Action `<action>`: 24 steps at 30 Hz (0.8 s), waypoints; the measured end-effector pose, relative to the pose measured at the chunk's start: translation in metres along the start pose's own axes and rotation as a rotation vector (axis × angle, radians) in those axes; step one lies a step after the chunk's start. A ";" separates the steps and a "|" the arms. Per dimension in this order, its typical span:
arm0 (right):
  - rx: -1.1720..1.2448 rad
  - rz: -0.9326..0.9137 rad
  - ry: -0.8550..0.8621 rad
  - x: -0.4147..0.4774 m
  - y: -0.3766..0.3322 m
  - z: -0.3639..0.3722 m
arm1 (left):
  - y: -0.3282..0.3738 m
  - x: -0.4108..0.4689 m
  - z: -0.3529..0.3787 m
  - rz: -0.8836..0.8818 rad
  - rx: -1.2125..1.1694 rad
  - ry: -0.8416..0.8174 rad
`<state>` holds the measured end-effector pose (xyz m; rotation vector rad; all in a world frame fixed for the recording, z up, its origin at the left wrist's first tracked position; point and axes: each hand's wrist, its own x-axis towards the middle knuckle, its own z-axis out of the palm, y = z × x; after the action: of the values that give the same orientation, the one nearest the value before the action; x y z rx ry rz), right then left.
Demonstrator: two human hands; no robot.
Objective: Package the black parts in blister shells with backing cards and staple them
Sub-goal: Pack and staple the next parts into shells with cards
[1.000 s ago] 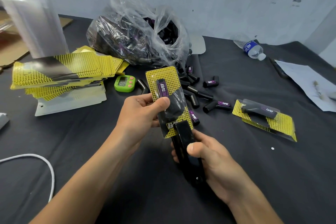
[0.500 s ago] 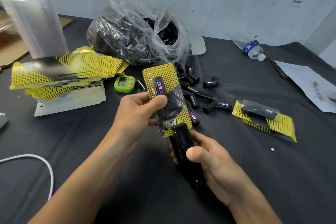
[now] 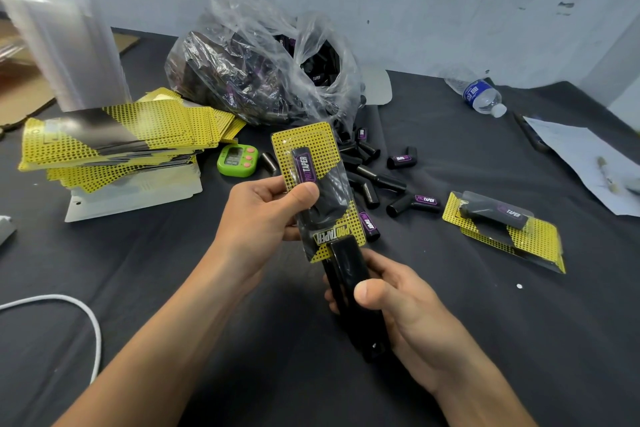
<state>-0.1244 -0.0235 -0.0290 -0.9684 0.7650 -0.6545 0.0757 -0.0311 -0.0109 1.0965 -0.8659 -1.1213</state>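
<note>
Nearest, the right hand [image 3: 398, 308] is wrapped round a black stapler [image 3: 349, 288], thumb laid on its upper arm, its nose set over the lower edge of the pack. Just beyond, the left hand [image 3: 263, 218] pinches the blister pack [image 3: 325, 204] at its left edge, thumb across the clear shell, fingers behind the yellow card. The pack is held upright above the dark table [image 3: 519, 340], with a black part [image 3: 304, 165] seated in the shell. Judgement: the pack is light, the card bends readily, and the shell is slick and springy. Hold is best taken on the flat margin beside the bulge, close to the stapling point, so shell and card do not slide apart. Whether the stapler has closed on the edge cannot be told. To the right lies a finished pack [image 3: 502, 229], with loose black parts [image 3: 412, 204] between. Farther back are a green timer [image 3: 238, 159], a stack of backing cards [image 3: 121, 139] and a plastic bag [image 3: 263, 80] of parts against the wall.
</note>
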 end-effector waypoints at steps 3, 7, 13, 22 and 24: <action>-0.008 0.005 0.007 0.000 0.000 0.000 | -0.002 0.001 0.000 0.001 -0.002 -0.001; 0.005 0.008 0.038 0.001 0.000 0.000 | -0.005 0.003 -0.001 -0.002 0.006 -0.002; 0.010 0.020 0.044 0.004 0.001 -0.002 | -0.013 0.008 -0.002 -0.015 0.053 0.011; -0.442 0.138 0.108 -0.016 -0.019 -0.016 | -0.022 0.021 0.003 -0.112 -0.008 0.152; -0.797 0.148 0.196 -0.024 -0.028 -0.016 | -0.024 0.025 -0.001 -0.116 -0.031 0.201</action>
<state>-0.1549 -0.0239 -0.0032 -1.5606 1.3058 -0.3043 0.0764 -0.0571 -0.0344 1.2225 -0.6321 -1.0943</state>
